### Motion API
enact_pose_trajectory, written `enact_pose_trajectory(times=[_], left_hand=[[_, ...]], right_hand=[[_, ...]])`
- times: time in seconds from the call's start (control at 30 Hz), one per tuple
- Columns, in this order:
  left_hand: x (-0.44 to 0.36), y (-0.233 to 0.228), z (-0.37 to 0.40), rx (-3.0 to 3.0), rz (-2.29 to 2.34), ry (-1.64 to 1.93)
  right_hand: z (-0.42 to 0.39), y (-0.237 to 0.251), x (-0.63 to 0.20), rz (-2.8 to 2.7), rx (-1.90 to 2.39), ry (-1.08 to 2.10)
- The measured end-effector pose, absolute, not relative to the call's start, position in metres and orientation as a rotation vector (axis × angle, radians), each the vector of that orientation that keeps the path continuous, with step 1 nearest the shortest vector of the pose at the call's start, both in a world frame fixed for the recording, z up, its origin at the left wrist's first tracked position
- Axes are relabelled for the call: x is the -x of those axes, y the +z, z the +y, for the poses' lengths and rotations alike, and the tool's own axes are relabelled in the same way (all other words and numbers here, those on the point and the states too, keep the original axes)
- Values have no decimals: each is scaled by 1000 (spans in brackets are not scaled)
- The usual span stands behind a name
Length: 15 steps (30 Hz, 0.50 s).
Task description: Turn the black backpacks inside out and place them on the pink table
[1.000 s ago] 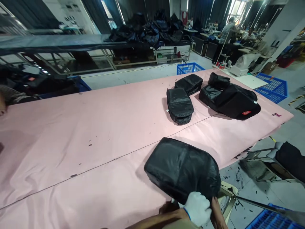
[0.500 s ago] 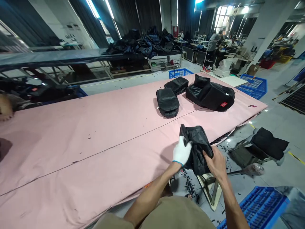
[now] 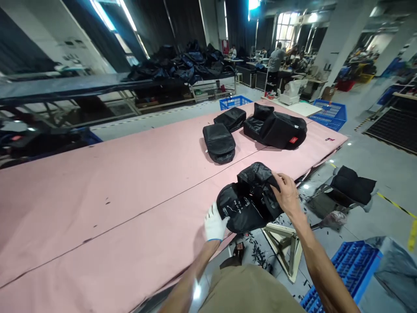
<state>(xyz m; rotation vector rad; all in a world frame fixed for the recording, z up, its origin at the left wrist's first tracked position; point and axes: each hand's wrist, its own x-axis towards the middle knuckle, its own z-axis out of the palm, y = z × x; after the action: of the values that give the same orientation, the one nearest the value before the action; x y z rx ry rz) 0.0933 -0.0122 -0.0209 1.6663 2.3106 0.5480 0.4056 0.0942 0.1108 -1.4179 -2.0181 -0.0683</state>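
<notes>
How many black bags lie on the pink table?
4: one bag in both hands at the near edge, a flat one mid-table, another behind it, a large one far right. More could be hidden.

A crumpled black bag (image 3: 248,202) with white printing lies at the near edge of the pink-covered bench (image 3: 114,182). The gloved left hand (image 3: 215,223) touches its lower left edge, while the bare right hand (image 3: 286,193) closes its grip on the bag's upper right part. Farther along the bench lie more black bags (image 3: 257,128), with a blue crate (image 3: 345,274) on the floor at lower right.
</notes>
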Motion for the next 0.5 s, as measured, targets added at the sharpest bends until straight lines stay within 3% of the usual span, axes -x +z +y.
enact_pose_trajectory(times=[0.1, 0.2, 0.37, 0.5], left_hand=[[-79, 4, 25, -2476, 1842, 371], [-80, 30, 76, -2803, 1174, 99], [-132, 36, 162, -2496, 844, -137], [-183, 10, 189, -1982, 1006, 112]], right_hand=[[94, 112, -394, -2088, 1360, -143], [95, 121, -384, -2146, 1379, -146], [90, 131, -360, -2113, 1681, -298], [84, 113, -334, -2003, 1855, -344]])
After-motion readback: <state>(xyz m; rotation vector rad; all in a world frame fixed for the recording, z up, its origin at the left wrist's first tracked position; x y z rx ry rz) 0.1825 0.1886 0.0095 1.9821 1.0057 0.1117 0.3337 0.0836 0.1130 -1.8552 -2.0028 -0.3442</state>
